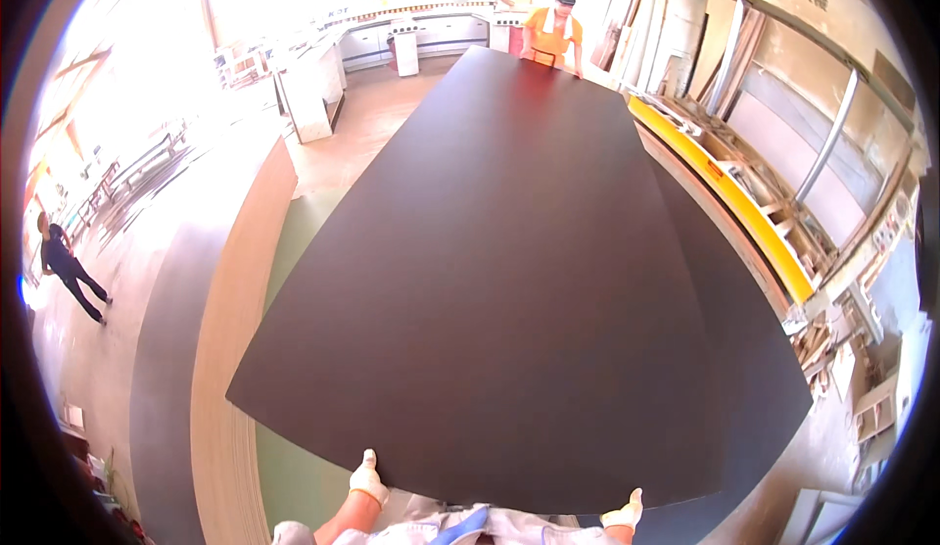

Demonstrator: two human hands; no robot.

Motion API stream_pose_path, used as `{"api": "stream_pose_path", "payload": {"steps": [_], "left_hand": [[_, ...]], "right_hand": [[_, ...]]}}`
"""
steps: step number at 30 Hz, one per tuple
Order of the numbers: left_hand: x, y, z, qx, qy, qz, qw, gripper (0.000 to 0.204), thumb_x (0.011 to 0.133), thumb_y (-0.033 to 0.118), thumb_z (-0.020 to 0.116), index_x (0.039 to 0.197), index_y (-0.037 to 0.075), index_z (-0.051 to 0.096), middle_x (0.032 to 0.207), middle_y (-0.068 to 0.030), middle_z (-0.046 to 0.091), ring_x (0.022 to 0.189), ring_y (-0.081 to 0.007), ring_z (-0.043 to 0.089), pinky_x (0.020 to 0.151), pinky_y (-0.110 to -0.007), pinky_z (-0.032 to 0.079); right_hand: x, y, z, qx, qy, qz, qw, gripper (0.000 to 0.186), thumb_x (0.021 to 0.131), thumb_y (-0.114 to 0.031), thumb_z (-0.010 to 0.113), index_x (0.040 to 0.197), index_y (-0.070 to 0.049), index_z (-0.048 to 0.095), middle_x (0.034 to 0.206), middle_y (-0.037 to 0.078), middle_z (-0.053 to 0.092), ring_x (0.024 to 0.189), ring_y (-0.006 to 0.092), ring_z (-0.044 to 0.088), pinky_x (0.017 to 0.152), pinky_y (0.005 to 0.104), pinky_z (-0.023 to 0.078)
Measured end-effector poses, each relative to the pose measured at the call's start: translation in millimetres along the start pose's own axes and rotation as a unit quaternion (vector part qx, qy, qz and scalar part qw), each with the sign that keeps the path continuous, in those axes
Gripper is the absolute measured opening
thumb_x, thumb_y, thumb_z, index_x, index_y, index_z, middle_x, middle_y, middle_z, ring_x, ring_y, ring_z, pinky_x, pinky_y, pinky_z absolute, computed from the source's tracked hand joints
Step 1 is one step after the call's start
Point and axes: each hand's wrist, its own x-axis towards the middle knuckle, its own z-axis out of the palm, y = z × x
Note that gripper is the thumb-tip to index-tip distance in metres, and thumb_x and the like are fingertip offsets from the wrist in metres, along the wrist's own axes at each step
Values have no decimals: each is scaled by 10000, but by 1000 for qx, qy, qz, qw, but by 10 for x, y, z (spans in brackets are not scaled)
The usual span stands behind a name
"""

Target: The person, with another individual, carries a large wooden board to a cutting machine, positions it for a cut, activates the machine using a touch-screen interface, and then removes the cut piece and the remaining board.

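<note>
A large dark brown board (470,281) stretches from my body to the far side of the room. My gloved left hand (368,478) grips its near edge toward the left, thumb on top and fingers hidden beneath. Farther right along the same edge, my gloved right hand (624,513) holds on in the same way. Another dark board (749,379) shows from under the right side, turned at a slight angle to the upper one. At the far end, a co-worker in an orange shirt (551,34) has both hands at the board's edge.
To the left rises a tall stack of boards (227,398) with pale edges, beside a green surface (294,472). A machine with a yellow rail (725,192) runs along the right. Another person in dark clothes (69,266) stands far left. White machinery (406,41) lines the back.
</note>
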Motion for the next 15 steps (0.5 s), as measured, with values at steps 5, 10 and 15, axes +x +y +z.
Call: {"api": "stream_pose_path", "payload": {"steps": [5,10,15], "left_hand": [[854,1876,911,63,-34,12,997,510,1159,418,768,1529,68,733,1556,-116,751,1368,-351,719,1205,-591,583],[1842,3155,2088,12,-43,16,999,461,1152,401,781,1479,78,751,1530,-106,758,1327,-358,730,1148,-625,613],[2861,4361,3591,41,-54,22,997,447,1188,390,718,1541,117,714,1553,-82,749,1369,-356,718,1149,-638,611]], "right_hand": [[175,1095,1478,-161,22,-46,986,689,1235,-584,499,1609,-27,655,1587,128,728,1400,391,691,1209,515,545],[677,2092,3399,-89,57,-22,994,665,1234,-588,503,1587,-50,672,1573,114,738,1360,376,702,1198,507,543],[1589,3084,5042,-78,36,-59,995,661,1245,-569,474,1634,-58,628,1623,115,707,1425,394,681,1254,563,511]]}}
